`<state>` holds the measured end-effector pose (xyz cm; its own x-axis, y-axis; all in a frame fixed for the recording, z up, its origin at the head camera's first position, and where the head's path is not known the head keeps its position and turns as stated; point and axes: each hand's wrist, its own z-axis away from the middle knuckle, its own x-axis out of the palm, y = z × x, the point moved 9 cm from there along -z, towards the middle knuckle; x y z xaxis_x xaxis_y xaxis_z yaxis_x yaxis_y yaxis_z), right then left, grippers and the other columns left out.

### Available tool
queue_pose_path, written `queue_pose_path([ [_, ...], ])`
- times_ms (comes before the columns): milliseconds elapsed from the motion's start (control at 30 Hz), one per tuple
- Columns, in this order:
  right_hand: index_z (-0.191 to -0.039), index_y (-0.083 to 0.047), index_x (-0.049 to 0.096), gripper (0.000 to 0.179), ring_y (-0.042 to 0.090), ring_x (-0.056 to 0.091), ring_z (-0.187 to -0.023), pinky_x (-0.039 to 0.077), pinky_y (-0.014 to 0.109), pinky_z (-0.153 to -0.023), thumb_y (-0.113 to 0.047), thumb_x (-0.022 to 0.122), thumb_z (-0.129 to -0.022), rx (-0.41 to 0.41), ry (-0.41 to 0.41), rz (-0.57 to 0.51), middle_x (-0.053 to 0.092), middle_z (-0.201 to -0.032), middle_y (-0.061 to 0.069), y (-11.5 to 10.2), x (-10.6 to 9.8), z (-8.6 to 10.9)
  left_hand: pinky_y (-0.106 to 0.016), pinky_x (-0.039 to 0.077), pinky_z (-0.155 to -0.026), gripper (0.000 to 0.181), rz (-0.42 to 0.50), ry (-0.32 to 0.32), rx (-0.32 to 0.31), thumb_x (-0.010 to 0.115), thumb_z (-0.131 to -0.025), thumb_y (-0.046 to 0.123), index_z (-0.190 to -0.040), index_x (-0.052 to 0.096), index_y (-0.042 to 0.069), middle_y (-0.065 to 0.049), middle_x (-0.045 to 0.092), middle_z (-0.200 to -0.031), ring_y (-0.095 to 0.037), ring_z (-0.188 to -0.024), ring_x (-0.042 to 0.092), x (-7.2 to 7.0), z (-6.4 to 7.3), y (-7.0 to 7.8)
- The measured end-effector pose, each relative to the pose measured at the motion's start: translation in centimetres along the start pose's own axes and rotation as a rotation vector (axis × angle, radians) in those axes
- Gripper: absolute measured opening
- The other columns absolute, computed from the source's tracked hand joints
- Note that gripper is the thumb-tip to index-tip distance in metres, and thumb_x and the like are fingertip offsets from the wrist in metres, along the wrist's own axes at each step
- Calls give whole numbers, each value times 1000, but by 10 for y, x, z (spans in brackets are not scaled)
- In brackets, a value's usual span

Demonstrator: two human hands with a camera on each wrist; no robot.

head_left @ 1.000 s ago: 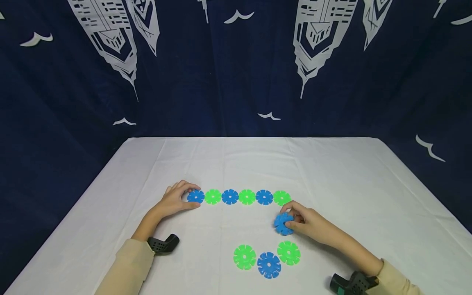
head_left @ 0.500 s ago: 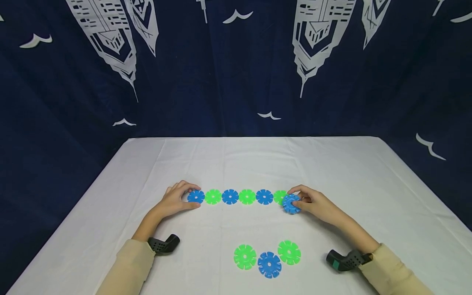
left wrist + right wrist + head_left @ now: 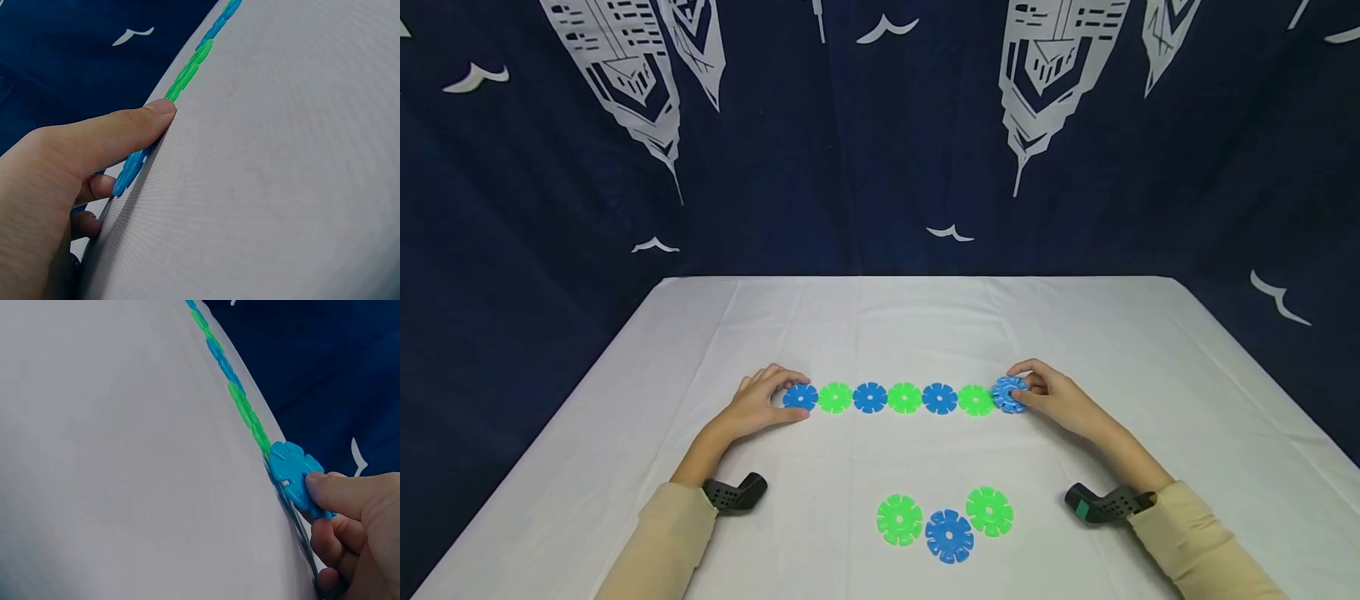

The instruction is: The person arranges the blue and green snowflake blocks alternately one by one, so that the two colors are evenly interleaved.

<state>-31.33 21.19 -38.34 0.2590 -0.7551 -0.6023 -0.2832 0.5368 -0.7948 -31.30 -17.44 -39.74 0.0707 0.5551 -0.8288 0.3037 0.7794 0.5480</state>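
In the head view, blue and green notched plastic discs lie edge to edge in a straight row. My left hand (image 3: 762, 402) holds the blue disc (image 3: 800, 397) at the left end between thumb and fingers; in the left wrist view the thumb partly hides that blue disc (image 3: 130, 170). At the other end my right hand (image 3: 1056, 398) pinches a blue disc (image 3: 1006, 395) beside the last green disc (image 3: 976, 401). The right wrist view shows this blue disc (image 3: 289, 464) tilted, its lower part above the cloth, close to or touching the green one.
Nearer the front of the white-clothed table (image 3: 760, 533) lie a green disc (image 3: 899, 520), a blue disc (image 3: 950, 537) and another green disc (image 3: 989, 512). A dark blue curtain (image 3: 850, 167) with white prints hangs behind. Each wrist wears a black camera (image 3: 736, 493).
My right hand has carried its blue disc away from the front, up and rightward, to the right end of the row. The left hand has stayed in place.
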Motion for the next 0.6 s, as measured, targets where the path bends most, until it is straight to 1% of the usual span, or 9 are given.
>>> queue_pose_path([
  [100, -116, 2, 47, 32, 3, 45, -68, 39, 20, -60, -11, 56, -89, 3, 17, 30, 57, -85, 12, 5, -5, 0, -33, 25, -77, 51, -1, -1, 5, 74, -70, 43, -113, 60, 20, -1, 54, -104, -17, -98, 46, 0, 0, 0],
  [233, -113, 2, 50, 31, 5, 42, -70, 37, 20, -61, -13, 59, -87, 21, 63, 120, 55, -90, 12, 10, -11, 1, -33, 25, -77, 51, -3, -1, 7, 73, -70, 43, -114, 60, 20, -1, 54, -104, -17, -98, 46, 0, 0, 0],
  [367, -108, 2, 54, 30, 9, 41, -74, 37, 20, -64, -17, 61, -86, 33, 96, 183, 52, -94, 12, 14, -13, 0, -32, 25, -77, 51, -2, 4, 4, 74, -70, 42, -113, 60, 20, 0, 54, -103, -17, -97, 46, 0, 0, -2],
  [500, -106, 2, 57, 30, 12, 39, -76, 35, 20, -66, -20, 62, -85, 36, 100, 228, 49, -94, 11, 14, -12, 1, -33, 25, -77, 50, -3, 2, 6, 74, -70, 42, -114, 60, 20, 0, 54, -103, -16, -97, 46, 1, 0, -2],
  [600, -108, 2, 56, 31, 11, 39, -75, 35, 20, -65, -20, 60, -86, 32, 87, 244, 47, -95, 11, 12, -10, 3, -33, 25, -77, 51, -4, 1, 13, 73, -70, 43, -114, 60, 20, 0, 53, -102, -16, -97, 46, 1, -1, 0],
])
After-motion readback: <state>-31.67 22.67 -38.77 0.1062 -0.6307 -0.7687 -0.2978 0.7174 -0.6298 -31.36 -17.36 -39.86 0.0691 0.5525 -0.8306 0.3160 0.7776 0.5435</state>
